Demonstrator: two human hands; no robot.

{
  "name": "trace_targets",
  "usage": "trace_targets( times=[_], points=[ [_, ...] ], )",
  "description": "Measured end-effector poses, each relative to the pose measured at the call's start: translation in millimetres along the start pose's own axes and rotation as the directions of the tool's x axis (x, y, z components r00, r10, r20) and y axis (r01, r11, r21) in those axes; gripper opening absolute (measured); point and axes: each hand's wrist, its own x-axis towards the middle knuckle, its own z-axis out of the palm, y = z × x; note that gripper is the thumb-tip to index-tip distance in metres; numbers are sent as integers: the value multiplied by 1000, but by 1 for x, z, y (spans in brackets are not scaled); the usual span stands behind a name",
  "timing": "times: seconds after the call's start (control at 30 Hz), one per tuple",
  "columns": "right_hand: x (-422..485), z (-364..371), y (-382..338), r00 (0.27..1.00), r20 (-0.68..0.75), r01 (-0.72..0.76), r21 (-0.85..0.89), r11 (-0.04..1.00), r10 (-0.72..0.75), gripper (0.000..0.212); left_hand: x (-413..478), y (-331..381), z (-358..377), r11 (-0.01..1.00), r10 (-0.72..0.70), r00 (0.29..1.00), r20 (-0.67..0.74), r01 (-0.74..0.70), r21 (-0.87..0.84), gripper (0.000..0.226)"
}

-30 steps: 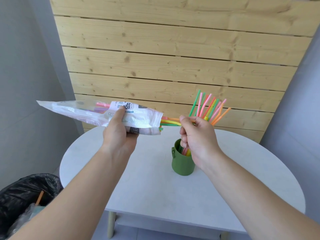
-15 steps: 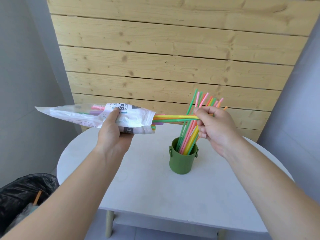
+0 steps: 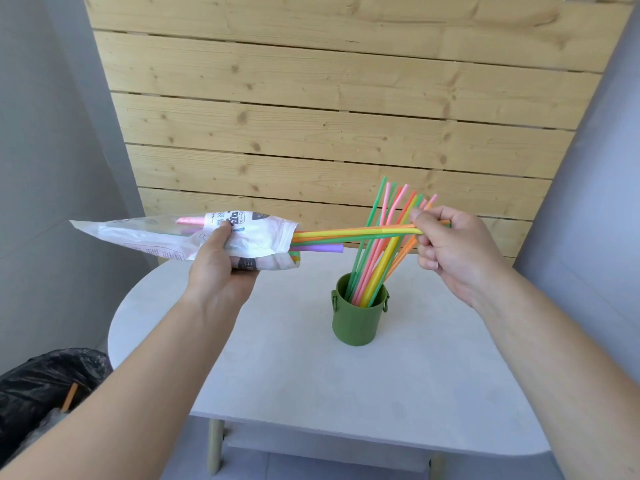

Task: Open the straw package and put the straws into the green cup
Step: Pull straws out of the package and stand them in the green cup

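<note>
My left hand grips the white straw package, held level above the table's left side with its open mouth facing right. Yellow, orange and green straws stick far out of that mouth, and my right hand pinches their ends above the cup. A purple straw pokes out a short way, and pink ones show inside the bag. The green cup stands upright on the table and holds several coloured straws leaning up to the right.
The cup stands on a round white table in front of a wooden plank wall. A bin with a black bag sits on the floor at lower left. Grey walls close in on both sides.
My right hand left the cup, took hold of straw ends at the package mouth and drew them out to the right. The package stays about where it was.
</note>
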Motion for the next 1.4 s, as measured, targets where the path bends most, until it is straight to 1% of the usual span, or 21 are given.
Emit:
trace_targets(
  times=[0.13,0.33,0.43,0.53,0.7,0.87,0.97,1.13,1.27,1.4],
  points=[
    [0,-2,-1,1000,4,-7,-23,1000,7,14,4,0,-3,1000,-7,1000,-10,7,1,41],
    [5,-21,-14,1000,2,0,-47,999,0,15,2,4,-2,1000,5,998,-60,-6,-24,34],
    [5,-30,-20,1000,-22,9,-75,997,-11,16,0,4,-1,1000,3,998,-69,-4,-27,31],
    [6,-41,-25,998,-47,34,-140,990,-41,17,-1,5,-1,1000,9,998,-66,-10,-11,27],
    [9,-71,-33,995,-74,49,-262,964,-71,17,-2,4,-3,1000,13,999,-49,-12,4,34],
    [4,-95,-33,997,-74,-7,-408,913,-25,20,-7,0,0,999,20,1000,-23,-19,40,37],
    [0,-100,-30,999,-53,-35,-450,892,13,20,-8,-3,2,999,16,1000,-7,-16,50,37],
    [-2,-104,-28,998,-52,-57,-496,866,36,23,-10,-11,6,998,2,1000,14,-3,62,35],
    [-2,-106,-28,997,-64,-77,-534,842,51,23,-9,-12,6,998,2,1000,16,-3,67,27],
    [1,-104,-27,996,-80,-71,-549,833,33,23,-9,-10,5,998,0,1000,4,0,64,16]
  ],
)
